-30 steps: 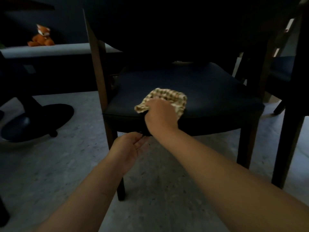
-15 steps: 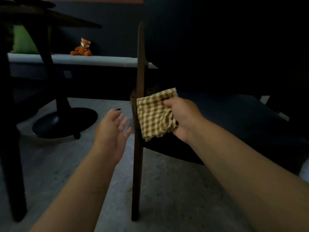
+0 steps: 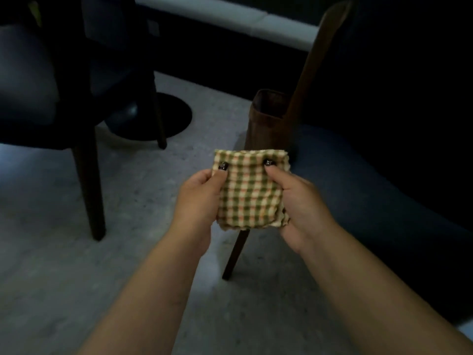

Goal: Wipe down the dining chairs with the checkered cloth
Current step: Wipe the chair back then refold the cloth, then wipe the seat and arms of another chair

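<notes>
Nearest, the left hand [image 3: 198, 201] and the right hand [image 3: 299, 203] each pinch a side of the folded checkered cloth [image 3: 252, 190], thumbs pressed on its face, holding it in the air above the pale floor [image 3: 64, 252]. Just beyond it to the right stands a dining chair [image 3: 371, 188] with a dark seat. Farther left is a second chair [image 3: 30, 80], and behind it a round black table base [image 3: 163, 116].

Both chairs [image 3: 384, 175] edge-cropped; fingers behind checkered cloth [image 3: 250, 190] hidden
</notes>
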Motion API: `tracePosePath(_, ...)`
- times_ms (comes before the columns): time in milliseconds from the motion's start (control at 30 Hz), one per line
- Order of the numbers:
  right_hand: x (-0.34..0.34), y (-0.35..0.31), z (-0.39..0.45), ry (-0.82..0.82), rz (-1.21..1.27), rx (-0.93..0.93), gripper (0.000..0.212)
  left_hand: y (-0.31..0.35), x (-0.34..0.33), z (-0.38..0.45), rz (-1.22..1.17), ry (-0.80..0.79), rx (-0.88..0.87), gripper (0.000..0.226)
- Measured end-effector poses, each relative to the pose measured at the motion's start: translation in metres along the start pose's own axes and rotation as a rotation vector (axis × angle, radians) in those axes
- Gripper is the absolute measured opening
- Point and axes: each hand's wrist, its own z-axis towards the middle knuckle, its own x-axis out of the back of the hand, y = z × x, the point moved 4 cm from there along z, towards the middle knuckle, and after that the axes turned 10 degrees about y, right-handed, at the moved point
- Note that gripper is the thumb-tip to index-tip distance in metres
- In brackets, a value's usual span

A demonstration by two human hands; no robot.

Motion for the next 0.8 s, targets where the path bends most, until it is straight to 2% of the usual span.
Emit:
tracePosePath(133, -0.033, -0.018, -0.028, -0.022, 0.057, -0.115, 0.025, 0.048, 0.027, -0.017, 0.073, 0.113, -0.074, 0.015)
tracePosePath(267, -0.079, -0.056, -0.056, -0.015, 0.099, -0.19, 0.028, 0.12, 0.046, -0.025, 0.168, 0.135, -0.151, 0.013)
tracePosePath(400, -0.123, -0.112, -0.077, 0.052, 0.098, -0.198, 0.027, 0.203, 0.049, -0.026, 0.234, 0.089, -0.21, 0.013)
tracePosePath(567, -0.16, -0.201, -0.104, 0.125, 0.134, -0.174, 0.026, 0.299, 0.032, -0.034, 0.28, -0.018, -0.196, 0.015)
tracePosePath(800, -0.152, -0.316, -0.152, 0.18, 0.241, -0.17, 0.02, 0.396, -0.031, -0.077, 0.353, -0.161, -0.197, 0.016)
